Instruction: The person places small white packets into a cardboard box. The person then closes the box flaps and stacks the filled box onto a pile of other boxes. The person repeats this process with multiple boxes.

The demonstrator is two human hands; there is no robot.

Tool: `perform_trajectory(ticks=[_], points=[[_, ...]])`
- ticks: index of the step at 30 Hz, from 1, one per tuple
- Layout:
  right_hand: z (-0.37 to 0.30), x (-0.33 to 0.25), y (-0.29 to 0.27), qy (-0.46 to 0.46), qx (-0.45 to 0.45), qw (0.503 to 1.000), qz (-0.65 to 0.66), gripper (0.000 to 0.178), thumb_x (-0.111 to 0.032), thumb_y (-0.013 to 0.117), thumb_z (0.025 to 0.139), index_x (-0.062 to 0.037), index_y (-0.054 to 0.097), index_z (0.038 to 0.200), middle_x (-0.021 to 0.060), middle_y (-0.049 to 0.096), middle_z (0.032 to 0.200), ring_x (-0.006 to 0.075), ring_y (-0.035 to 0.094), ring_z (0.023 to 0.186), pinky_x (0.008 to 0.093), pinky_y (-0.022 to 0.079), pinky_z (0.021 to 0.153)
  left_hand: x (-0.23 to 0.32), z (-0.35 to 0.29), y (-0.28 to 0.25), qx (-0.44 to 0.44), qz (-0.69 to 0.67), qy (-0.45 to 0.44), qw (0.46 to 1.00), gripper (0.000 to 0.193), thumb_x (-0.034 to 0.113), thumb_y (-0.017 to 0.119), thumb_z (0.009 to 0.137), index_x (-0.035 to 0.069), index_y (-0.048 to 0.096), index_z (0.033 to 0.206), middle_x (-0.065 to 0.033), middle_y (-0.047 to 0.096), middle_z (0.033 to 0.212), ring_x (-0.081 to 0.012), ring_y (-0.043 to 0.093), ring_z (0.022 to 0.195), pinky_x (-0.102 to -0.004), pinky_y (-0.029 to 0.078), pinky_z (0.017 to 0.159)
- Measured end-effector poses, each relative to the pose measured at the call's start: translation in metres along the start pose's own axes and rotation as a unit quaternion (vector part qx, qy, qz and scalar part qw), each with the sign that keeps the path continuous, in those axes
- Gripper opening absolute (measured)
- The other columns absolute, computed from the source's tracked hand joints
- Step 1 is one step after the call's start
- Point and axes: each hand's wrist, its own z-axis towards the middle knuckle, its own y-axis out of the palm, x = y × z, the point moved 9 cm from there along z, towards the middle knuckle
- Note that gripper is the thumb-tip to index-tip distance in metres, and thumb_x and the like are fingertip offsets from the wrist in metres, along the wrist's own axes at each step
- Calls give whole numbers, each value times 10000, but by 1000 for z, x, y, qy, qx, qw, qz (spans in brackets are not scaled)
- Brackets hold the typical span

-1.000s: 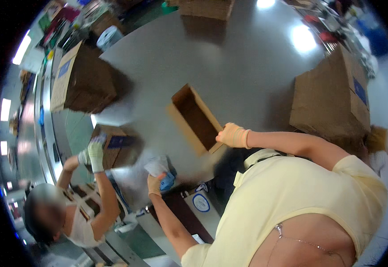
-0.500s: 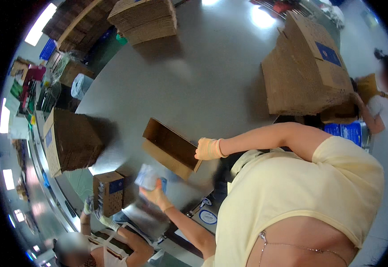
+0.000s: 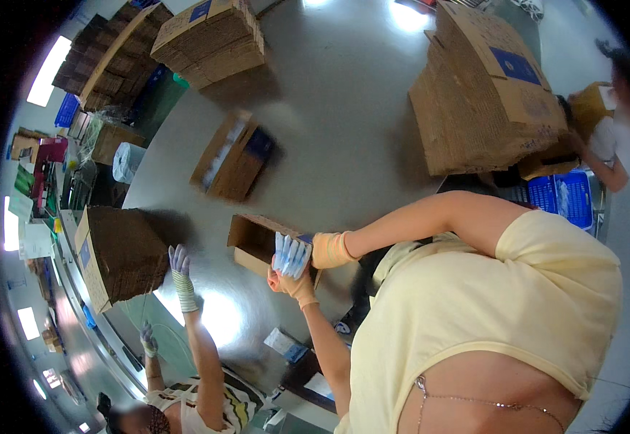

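An open cardboard box lies in front of me on the grey table. My left hand is closed around a bundle of white-and-blue packets, holding it over the box's near right end. At that same end is my right hand, in a glove with an orange-and-yellow cuff. It appears to grip the box's edge, though the bundle and the box partly hide its fingers. Farther off stands another cardboard box with a blue label and a row of white packets inside, slightly blurred.
Stacks of flattened cartons stand at the right, far left and left. Nearer me lies a white-and-blue packet. A co-worker's gloved hand reaches over the table's left edge. At right are a blue crate and another person.
My left hand has brought the packets rightward to the box beside my right hand. The filled box has moved from the co-worker's hands to the far table; those hands are now off it.
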Motion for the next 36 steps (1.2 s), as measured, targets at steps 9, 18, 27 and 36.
perform_trajectory(ticks=[9,18,27,36], points=[[-10,-2,-6,-20,-54,995,-77,109,-186,609,756,-95,662,731,36,658,675,243,677,681,376,494,571,72,4,-21,-222,212,91,947,946,351,808,595,35,374,1375,-109,537,1295,-263,402,1292,-585,35,1097],[-10,-5,-25,13,-50,997,-56,454,-171,571,848,-23,455,1261,172,389,1397,248,667,913,341,527,690,62,9,21,-349,490,82,795,545,229,641,798,191,495,1322,0,598,1234,-262,422,1296,-698,46,1042],[13,0,13,68,-166,979,-101,516,-190,591,843,-24,438,1306,94,517,1284,224,623,1023,377,501,763,86,-49,-43,-4,171,92,981,543,81,670,746,100,508,1264,-101,551,1263,-322,446,1231,-487,285,1066],[4,4,9,37,-151,979,-131,630,-167,620,817,-6,370,1373,136,455,1371,219,607,1062,381,502,781,-40,-339,-263,217,346,-364,837,306,70,647,765,5,631,1064,-197,636,1038,-343,585,1011,-416,448,933]])
